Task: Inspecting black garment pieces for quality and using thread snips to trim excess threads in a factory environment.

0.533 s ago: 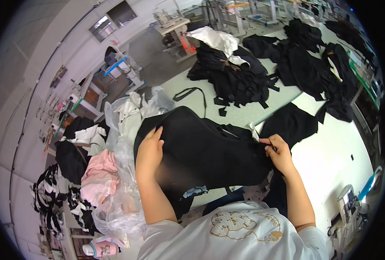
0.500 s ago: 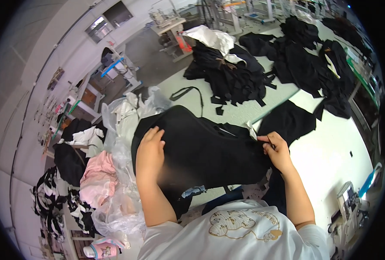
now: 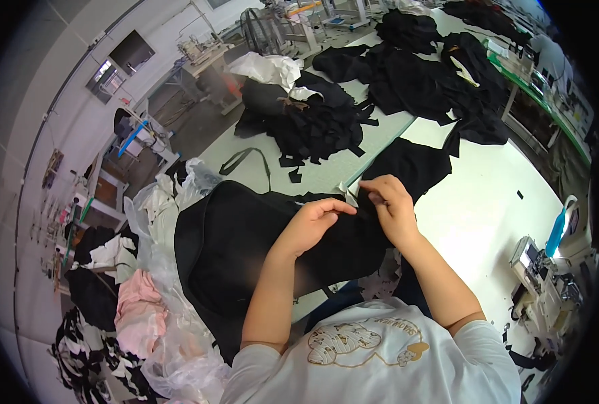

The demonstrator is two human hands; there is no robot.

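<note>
hands meet over a black garment point(image 3: 245, 249) that lies spread on the near edge of a pale green table point(image 3: 326, 172), its left side hanging off toward a heap of clear plastic bags point(image 3: 171, 323). left hand point(image 3: 311, 225) rests on the cloth with its fingers point(image 3: 336, 205) curled and reaching to the right, the tips touching the fabric just beside the other hand; they look bent around a fold, though whether they truly pinch it cannot be told. right hand point(image 3: 390, 209) sits at the garment's upper right edge, fingers point(image 3: 373, 195) closed in a pinch on the cloth, close to a small white tag point(image 3: 348, 192) that sticks up there. another black piece point(image 3: 407, 165) lies flat on the table just beyond the right hand. farther back a big pile of black cut pieces point(image 3: 306, 121) covers the table, with a white cloth point(image 3: 269, 67) at its far left side, and more black fabric point(image 3: 434, 74) is spread beyond that. a black strap point(image 3: 245, 158) loops on the bare table between the pile and the garment. pink cloth point(image 3: 138, 313) lies among the bags at the left. a sewing machine point(image 3: 538, 276) stands low at the right.
</note>
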